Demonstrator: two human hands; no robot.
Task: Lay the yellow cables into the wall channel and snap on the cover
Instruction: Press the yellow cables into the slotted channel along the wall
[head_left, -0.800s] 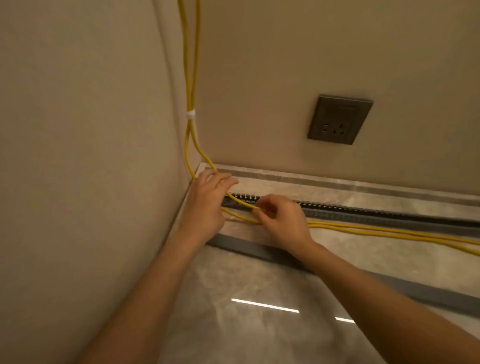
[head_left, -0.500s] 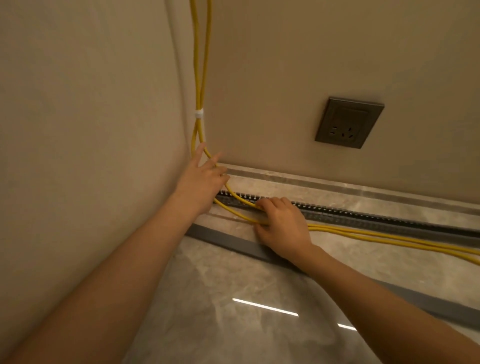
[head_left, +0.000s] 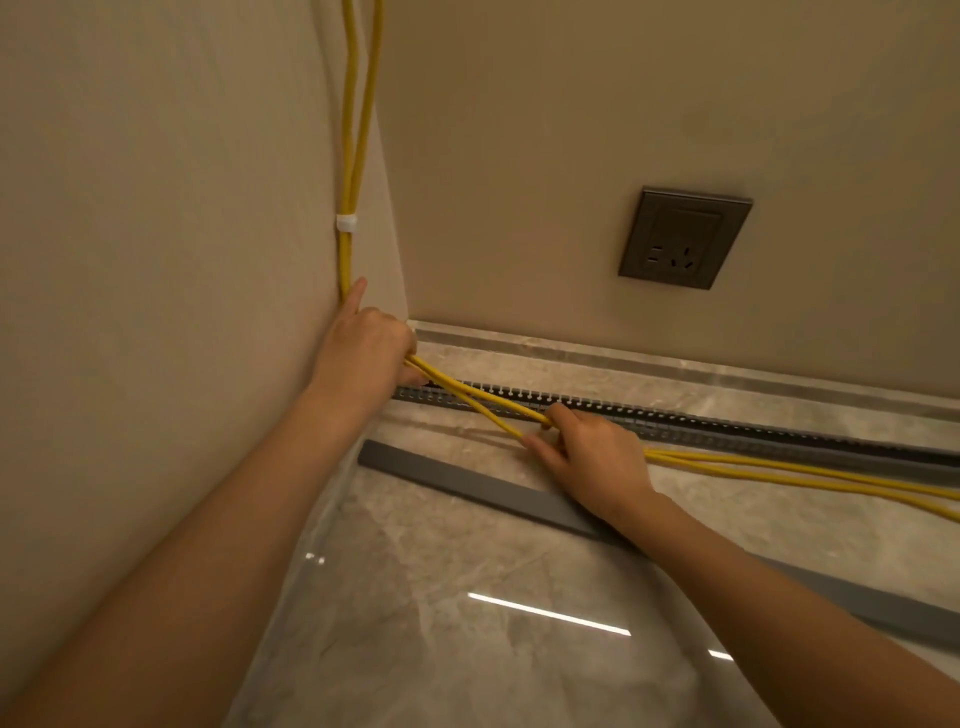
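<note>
Clearly the laying-in had only begun: the yellow cables (head_left: 779, 470) dropped down the corner through a white clip (head_left: 346, 222), crossed slantwise over the near end of the slotted channel (head_left: 727, 431) at the foot of the back wall, then ran off to the right on the stone in front of it, not yet inside. My left hand (head_left: 363, 348) gripped the pair right in the corner, fingers curled round them and forefinger pointing up the wall along the drop. My right hand (head_left: 592, 457), well apart from it, pinched both strands at the channel's front edge. The grey cover (head_left: 467, 480) lay loose on the floor nearer to me, untouched. To do this well, I judged the left hand should pin the bend low in the corner while the right steered the two strands together, side by side, down between the slotted walls and slid along to the right, pressing as it went. A crossed or proud strand would probably stop the cover from snapping home. Against the view half a second before, the left hand had closed from a flat, spread rest into a grip, and the sagging curve between my hands had been drawn into a straighter line.
</note>
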